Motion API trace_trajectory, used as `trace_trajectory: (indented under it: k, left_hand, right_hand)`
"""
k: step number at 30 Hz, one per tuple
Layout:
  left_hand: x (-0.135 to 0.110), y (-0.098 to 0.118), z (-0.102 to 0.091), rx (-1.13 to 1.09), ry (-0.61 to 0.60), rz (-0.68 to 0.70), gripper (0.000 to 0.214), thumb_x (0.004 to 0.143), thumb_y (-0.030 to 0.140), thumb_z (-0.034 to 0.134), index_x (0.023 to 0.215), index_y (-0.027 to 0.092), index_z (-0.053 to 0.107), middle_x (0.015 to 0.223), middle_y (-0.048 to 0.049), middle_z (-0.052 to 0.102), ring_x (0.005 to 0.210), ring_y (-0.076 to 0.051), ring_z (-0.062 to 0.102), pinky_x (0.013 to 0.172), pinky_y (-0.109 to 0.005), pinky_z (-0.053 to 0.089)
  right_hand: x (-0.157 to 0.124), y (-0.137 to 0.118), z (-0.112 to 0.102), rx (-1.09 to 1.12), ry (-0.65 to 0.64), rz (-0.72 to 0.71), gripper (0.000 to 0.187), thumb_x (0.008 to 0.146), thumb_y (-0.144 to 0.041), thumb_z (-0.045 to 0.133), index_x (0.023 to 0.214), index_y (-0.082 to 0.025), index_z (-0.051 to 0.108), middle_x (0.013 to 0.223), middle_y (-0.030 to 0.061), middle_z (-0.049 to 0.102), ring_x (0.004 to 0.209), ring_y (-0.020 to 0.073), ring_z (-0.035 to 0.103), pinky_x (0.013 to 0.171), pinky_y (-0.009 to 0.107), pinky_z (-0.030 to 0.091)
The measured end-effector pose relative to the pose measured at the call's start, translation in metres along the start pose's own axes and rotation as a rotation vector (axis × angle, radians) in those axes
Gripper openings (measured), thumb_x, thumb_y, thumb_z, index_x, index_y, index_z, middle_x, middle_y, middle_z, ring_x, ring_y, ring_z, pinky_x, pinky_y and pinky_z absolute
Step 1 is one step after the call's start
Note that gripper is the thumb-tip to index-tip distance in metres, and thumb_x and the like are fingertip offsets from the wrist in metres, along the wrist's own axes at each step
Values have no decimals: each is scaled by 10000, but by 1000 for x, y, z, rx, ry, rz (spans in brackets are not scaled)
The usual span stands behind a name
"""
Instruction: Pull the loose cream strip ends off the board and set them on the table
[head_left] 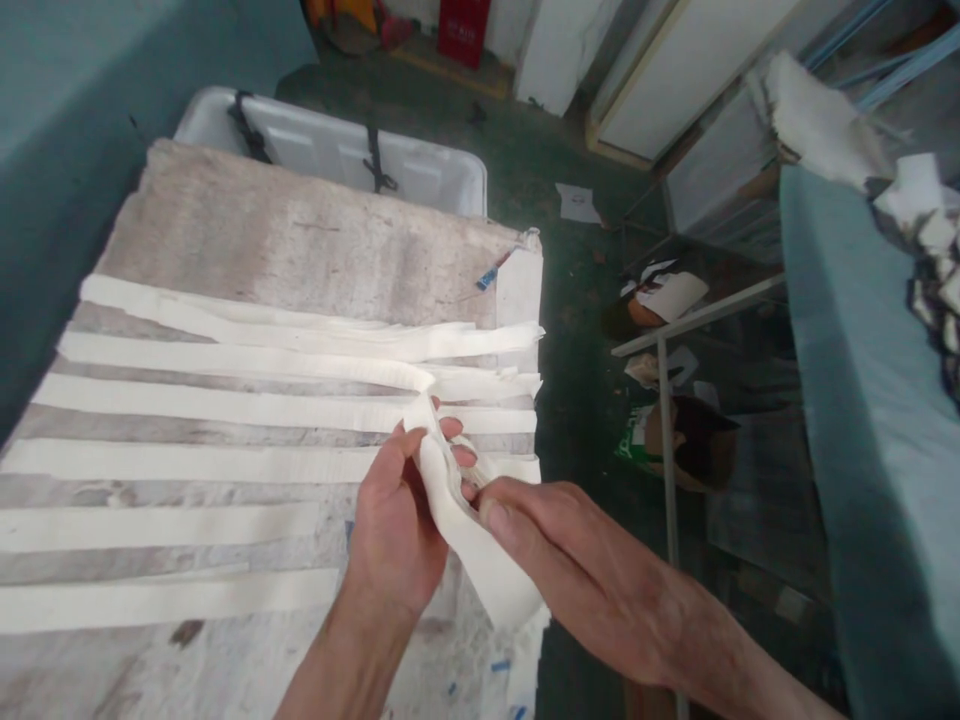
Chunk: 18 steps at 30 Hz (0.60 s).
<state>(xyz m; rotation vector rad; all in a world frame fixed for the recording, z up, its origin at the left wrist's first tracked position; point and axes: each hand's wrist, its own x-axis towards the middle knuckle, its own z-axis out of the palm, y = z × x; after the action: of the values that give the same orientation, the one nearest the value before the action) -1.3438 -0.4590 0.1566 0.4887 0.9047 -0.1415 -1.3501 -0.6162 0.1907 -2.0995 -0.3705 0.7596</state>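
Both hands, left (pixel 394 525) and right (pixel 559 560), pinch a crumpled cream cloth strip (pixel 469 520) above the worn grey surface (pixel 300 230), right edge.

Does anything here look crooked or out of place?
Yes. The top two strips on the board slant and overlap at the right, unlike the parallel ones below. The held strip is crumpled.

Strips (pixel 225 408): off-white, matt, soft like cloth or thick paper, edges slightly ragged. Held strip (pixel 465 530): same stuff, limp, creased in the grip of both hands. Tabletop (pixel 300 230): worn, rough, stained grey-brown, matt. Bin (pixel 337 155): white plastic, smooth, faint sheen. Frame (pixel 664 400): bare grey metal, dull.
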Motion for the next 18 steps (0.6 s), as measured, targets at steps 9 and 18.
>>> trace_trajectory:
  k: [9, 18]
  left_hand:
    - [5, -8, -16, 155, -69, 92, 218, 774, 262, 666, 969, 172, 626, 806, 4, 621, 578, -114, 545, 488, -214, 475]
    - [10, -10, -24, 197, -76, 110, 265, 705, 330, 709, 907, 173, 639, 772, 12, 661, 519, -96, 525, 498, -223, 474]
  right_hand:
    - [113, 31, -2, -451, 274, 187, 186, 956, -292, 559, 1017, -257, 731, 953, 3, 780, 855, 196, 697, 724, 297, 418]
    - [140, 22, 13, -740, 171, 311, 378, 1030, -479, 476, 948, -230, 749, 943, 71, 790, 930, 277, 735, 743, 341, 458]
